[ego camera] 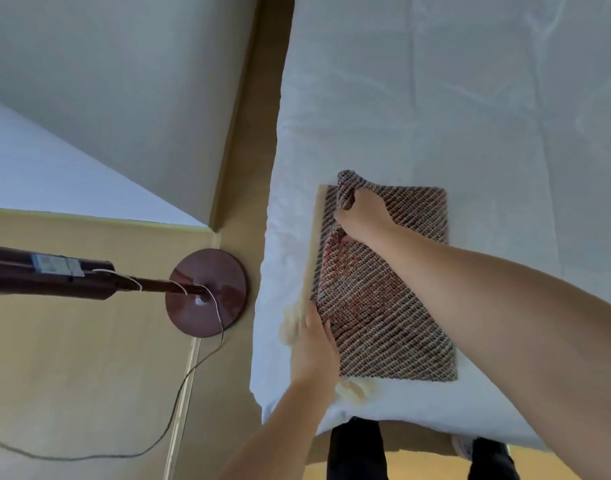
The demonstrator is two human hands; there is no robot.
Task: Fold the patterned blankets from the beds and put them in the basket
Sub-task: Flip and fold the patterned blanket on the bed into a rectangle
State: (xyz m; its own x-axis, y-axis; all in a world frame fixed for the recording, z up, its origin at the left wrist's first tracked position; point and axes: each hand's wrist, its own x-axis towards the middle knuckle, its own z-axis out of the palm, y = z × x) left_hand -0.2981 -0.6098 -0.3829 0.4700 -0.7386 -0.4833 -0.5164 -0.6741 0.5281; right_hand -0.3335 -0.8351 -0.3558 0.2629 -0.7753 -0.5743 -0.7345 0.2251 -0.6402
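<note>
Patterned blanket (383,306) lies folded small near the bed's (470,116) near left corner, a diagonal red-grey weave with cream fringe. The right hand (361,216) is grasping a bunched far-left fold. The left hand (312,344) rests at the near-left edge, grip unclear. Folding looks nearly finished; next it needs lifting whole, kept flat.

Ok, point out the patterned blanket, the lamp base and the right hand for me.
patterned blanket (383,306): head view, middle of its folded woven top.
lamp base (222,271): head view, bare upper right of the round disc.
right hand (361,216): head view, back of the hand, gripping a bunched fold.
</note>
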